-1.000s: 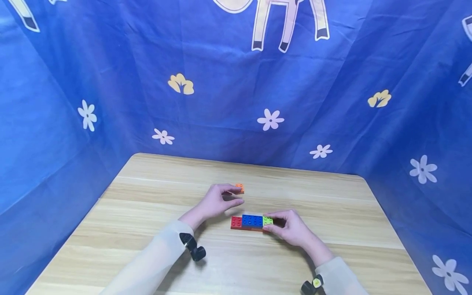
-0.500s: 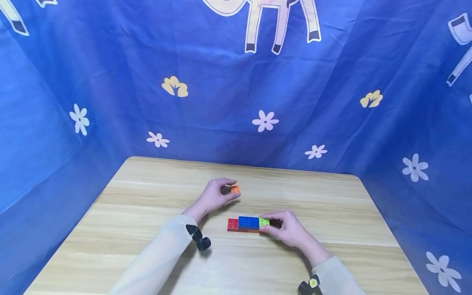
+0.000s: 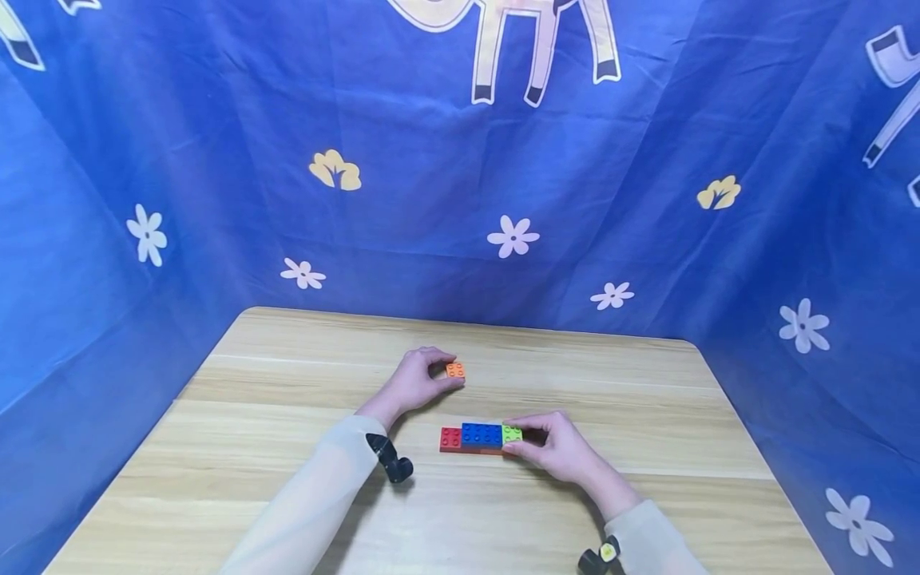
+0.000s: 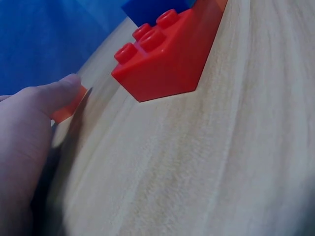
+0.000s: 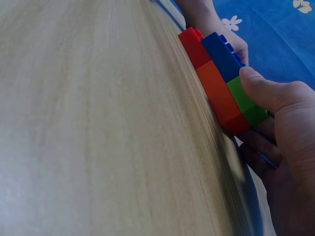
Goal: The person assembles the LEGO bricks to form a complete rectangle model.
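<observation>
Head view: left hand (image 3: 417, 380) around orange brick (image 3: 456, 370) (pinched, apparently); right hand (image 3: 564, 449) clamped on green brick (image 3: 512, 434).

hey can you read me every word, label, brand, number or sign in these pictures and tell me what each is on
No readable words, labels, brands, numbers or signs.
Stacked bricks and small orange brick: no legible marking.
Backdrop: printed flowers and animal shapes, no lettering visible.
Yellow spot on the black right-wrist device: too small to tell whether it bears text.
</observation>
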{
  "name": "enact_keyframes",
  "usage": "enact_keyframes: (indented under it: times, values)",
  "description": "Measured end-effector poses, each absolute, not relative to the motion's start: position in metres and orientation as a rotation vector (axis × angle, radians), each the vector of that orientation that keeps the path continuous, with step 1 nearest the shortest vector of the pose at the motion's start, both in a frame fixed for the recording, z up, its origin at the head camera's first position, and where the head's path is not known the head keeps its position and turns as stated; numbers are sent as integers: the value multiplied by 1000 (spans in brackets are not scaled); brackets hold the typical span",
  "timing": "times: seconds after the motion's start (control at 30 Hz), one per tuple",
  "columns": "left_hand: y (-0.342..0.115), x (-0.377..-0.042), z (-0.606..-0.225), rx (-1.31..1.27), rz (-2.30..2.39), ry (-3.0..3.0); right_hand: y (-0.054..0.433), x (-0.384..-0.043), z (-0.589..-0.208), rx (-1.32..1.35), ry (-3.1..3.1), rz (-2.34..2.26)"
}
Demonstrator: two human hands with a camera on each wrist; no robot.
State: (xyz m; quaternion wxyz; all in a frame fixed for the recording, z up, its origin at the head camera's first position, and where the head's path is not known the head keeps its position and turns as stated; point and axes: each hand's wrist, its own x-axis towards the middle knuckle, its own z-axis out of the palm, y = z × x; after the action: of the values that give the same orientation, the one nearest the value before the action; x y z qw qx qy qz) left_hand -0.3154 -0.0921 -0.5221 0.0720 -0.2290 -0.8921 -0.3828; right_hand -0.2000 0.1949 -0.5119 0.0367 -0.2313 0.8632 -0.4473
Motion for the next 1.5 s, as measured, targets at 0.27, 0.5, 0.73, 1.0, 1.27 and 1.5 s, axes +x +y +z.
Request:
enact_keyframes:
  times: [0.27, 0.5, 0.73, 1.0, 1.27, 1.5]
  values:
    - [-94, -315, -522, -695, -1093, -2680, 187, -190, -496, -677, 2637, -1398]
    - [-96, -313, -520, -731, -1081, -2660, 183, -182, -479, -706, 2622, -1412]
    - [-96, -308, -515, -753, -1131, -2639, 184, -183, -482, -693, 2627, -1413]
    - [-95, -293, -499, -698, -1391, -2694, 186, -183, -485, -710, 2602, -1443]
    - [-101, -280, -491, -708, -1423, -2675, 188, -182, -485, -707, 2610, -1425]
    - [-104, -269, -485, -816, -1390, -2612, 187, -182, -484, -715, 2617, -1418]
